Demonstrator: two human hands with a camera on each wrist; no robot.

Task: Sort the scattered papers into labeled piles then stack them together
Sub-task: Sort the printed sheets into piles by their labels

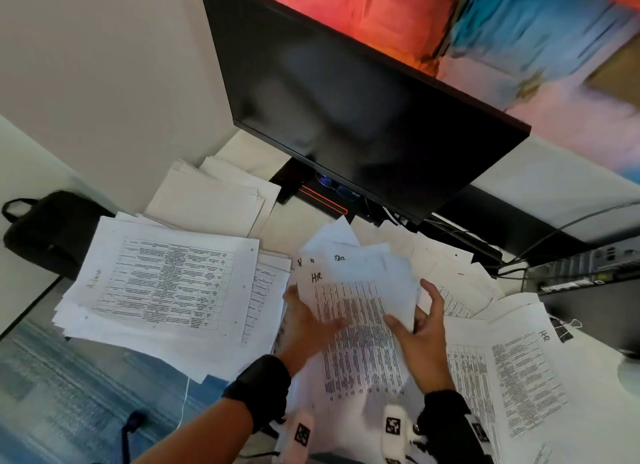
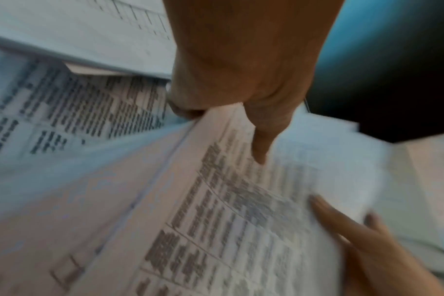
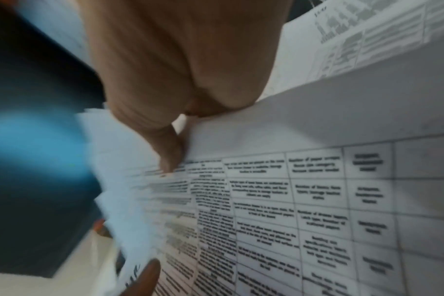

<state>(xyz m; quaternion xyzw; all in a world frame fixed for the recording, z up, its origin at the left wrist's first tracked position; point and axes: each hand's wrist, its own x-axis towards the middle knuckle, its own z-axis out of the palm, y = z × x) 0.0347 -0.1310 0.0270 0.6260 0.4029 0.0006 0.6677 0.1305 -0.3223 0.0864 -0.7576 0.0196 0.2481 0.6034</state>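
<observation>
Below the dark monitor (image 1: 346, 93), both hands' thumbs press the HR bundle (image 1: 360, 328) between them, its long axis running away from the wrists

A white desk (image 1: 301, 228) carries scattered printed papers. The left hand (image 1: 304, 328) and right hand (image 1: 424, 339) hold a sheaf marked "HR" (image 1: 360, 325) by its left and right edges, thumbs on top. A stack marked "Admin" (image 1: 166, 283) lies at the left edge. A dark monitor (image 1: 346, 110) stands along the far edge.

white table-printed papers (image 1: 360, 328), black monitor (image 1: 346, 110)
</observation>
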